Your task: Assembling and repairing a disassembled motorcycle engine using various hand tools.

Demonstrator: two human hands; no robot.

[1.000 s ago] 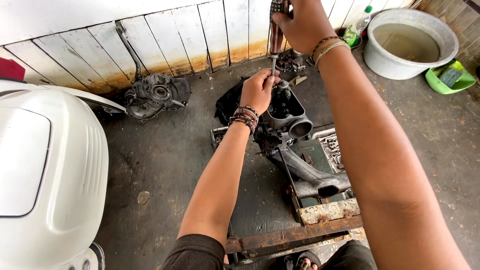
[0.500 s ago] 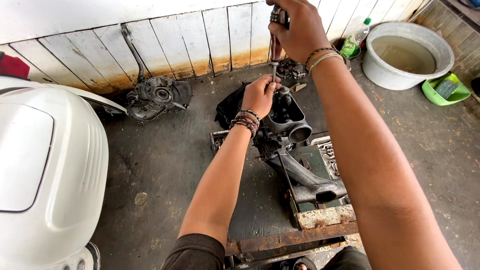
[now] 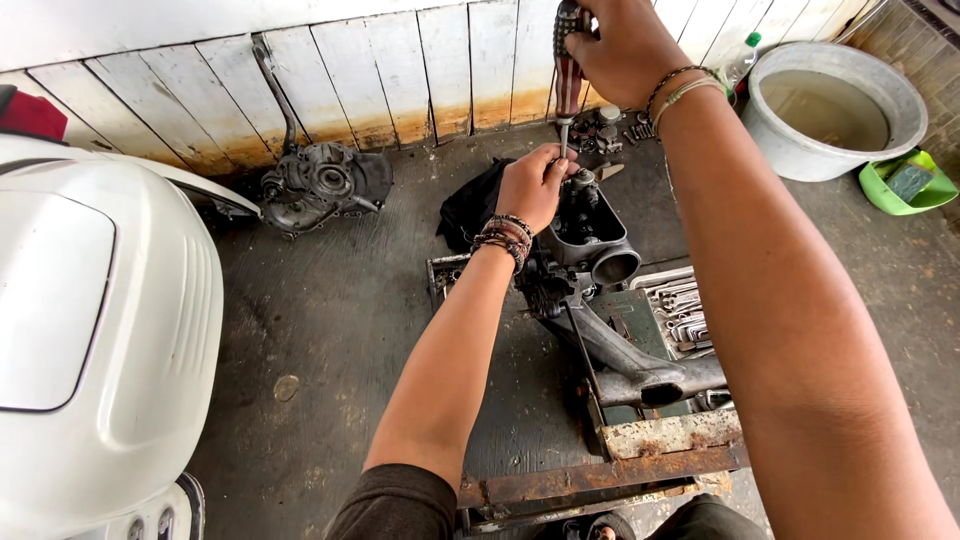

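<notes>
My right hand (image 3: 622, 48) grips the striped handle of a screwdriver (image 3: 567, 72) held upright, tip pointing down. My left hand (image 3: 538, 185) pinches the lower shaft near the tip, guiding it onto a dark, greasy engine part (image 3: 590, 235) with a round opening. That part rests on a rusty metal tool box (image 3: 650, 440), and a long grey arm of it (image 3: 625, 355) runs toward me. Both wrists wear bead bracelets.
A white scooter body (image 3: 95, 330) fills the left. A dirty engine casing (image 3: 325, 185) leans by the white plank wall. A grey basin (image 3: 835, 110) and green tray (image 3: 905, 185) sit at the right. Wrenches (image 3: 685, 310) lie in the box; small parts (image 3: 615, 125) are on the floor.
The view has shifted slightly. My right hand with the screwdriver stays above the engine part, and my left hand remains at the shaft tip.
</notes>
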